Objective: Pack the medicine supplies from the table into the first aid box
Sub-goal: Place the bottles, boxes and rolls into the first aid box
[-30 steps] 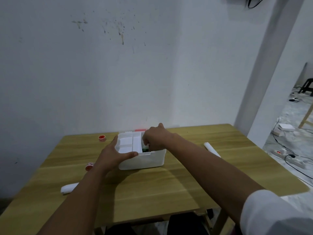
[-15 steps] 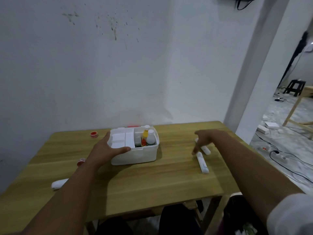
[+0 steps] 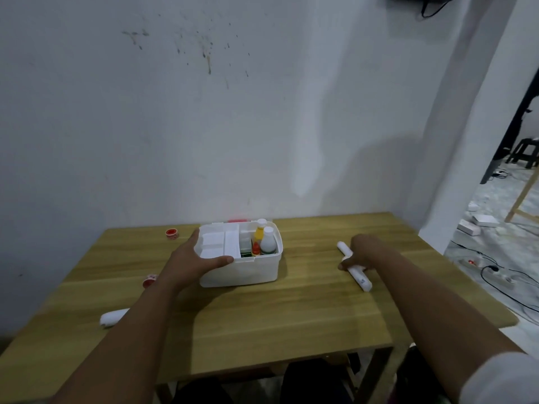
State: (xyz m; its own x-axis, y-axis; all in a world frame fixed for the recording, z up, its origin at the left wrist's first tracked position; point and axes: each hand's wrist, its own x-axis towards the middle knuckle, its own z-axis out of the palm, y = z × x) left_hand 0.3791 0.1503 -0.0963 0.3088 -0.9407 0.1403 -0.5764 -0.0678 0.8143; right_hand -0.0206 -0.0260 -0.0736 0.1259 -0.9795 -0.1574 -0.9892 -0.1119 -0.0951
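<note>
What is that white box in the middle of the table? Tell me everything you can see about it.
The first aid box is a white, rounded-corner tub that looks like plastic, standing open and upright on the wooden table. Its left part holds a white divided tray; the right part holds upright bottles, a yellow bottle, a white bottle and a small orange one. The left hand grips its near left corner, thumb along the front rim. Something red shows just behind it.

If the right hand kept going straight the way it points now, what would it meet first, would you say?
The right hand is already at the nearer white tube; straight on, likely the second white tube just beyond, though depth is unclear.
</note>
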